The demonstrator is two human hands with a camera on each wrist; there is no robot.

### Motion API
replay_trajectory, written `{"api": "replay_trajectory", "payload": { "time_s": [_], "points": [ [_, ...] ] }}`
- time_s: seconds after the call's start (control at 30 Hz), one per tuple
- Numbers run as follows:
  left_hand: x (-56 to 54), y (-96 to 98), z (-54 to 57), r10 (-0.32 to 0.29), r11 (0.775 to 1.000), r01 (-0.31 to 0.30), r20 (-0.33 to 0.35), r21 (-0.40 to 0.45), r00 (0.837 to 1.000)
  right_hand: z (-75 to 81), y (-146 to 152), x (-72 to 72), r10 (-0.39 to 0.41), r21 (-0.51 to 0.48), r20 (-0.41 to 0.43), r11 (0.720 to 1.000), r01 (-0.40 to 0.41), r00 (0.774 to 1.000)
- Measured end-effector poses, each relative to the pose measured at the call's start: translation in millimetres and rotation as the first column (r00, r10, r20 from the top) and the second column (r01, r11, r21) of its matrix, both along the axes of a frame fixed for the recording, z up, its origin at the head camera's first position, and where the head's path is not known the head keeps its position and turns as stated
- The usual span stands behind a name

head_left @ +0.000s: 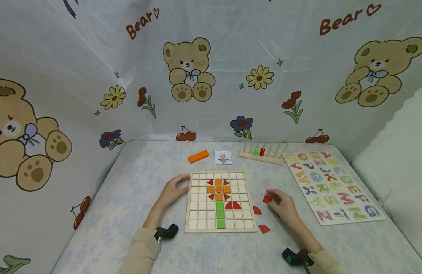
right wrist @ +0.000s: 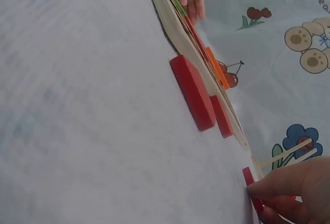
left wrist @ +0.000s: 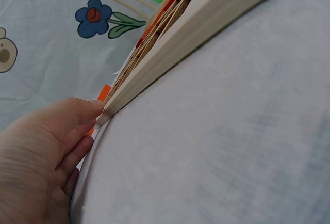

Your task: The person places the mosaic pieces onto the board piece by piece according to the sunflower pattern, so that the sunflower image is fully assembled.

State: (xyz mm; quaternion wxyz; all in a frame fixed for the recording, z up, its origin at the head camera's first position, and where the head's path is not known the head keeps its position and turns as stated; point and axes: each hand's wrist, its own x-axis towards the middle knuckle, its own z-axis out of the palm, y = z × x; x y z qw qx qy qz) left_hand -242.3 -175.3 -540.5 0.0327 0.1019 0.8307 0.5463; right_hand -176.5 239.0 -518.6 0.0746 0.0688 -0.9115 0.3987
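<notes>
A square wooden grid board [head_left: 193, 230] lies flat on the table, with orange, red and green pieces set in its cells. At its upper left edge my left hand [head_left: 172, 192] rests its thumb and fingertips; in the left wrist view the thumb [left wrist: 85, 111] touches the board's corner. To the right of the board my right hand [head_left: 284, 207] pinches a small red piece [head_left: 266, 199] between thumb and fingers, its shape partly hidden. Two red quarter-circle pieces [head_left: 257, 210] [head_left: 264, 228] lie by the board's right edge. Several green squares [head_left: 220, 214] form a column in the grid.
Behind the board are an orange block [head_left: 198, 156], a pattern card [head_left: 223, 157] and a wooden peg stand [head_left: 262, 156] with green and red beads. An alphabet puzzle board [head_left: 334, 186] lies on the right. A bear-print cloth [head_left: 224, 110] hangs behind the table.
</notes>
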Motion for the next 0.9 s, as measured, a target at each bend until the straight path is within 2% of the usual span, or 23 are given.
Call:
{"api": "replay_trajectory", "payload": {
  "time_s": [0.27,0.53,0.73,0.9],
  "points": [
    [0.6,-0.8,-0.1,0.001,1.0,-0.001,-0.003,0.0,1.0,1.4,-7.8,0.7,0.026,-0.01,-0.013,1.0,-0.026,1.0],
    [0.7,-0.6,-0.2,0.003,1.0,-0.003,0.006,0.01,1.0,10.2,-33.0,6.7,0.065,-0.042,0.007,0.997,-0.065,0.998],
    [1.3,0.0,1.7,0.0,1.0,0.0,0.001,0.015,1.0,14.6,-57.4,10.4,0.161,-0.131,0.005,0.978,-0.159,0.987],
    [1.4,0.2,3.1,-0.007,1.0,0.007,-0.004,0.02,1.0,14.0,-75.0,14.0,0.29,-0.146,-0.006,0.946,-0.288,0.957]
  ]
}}
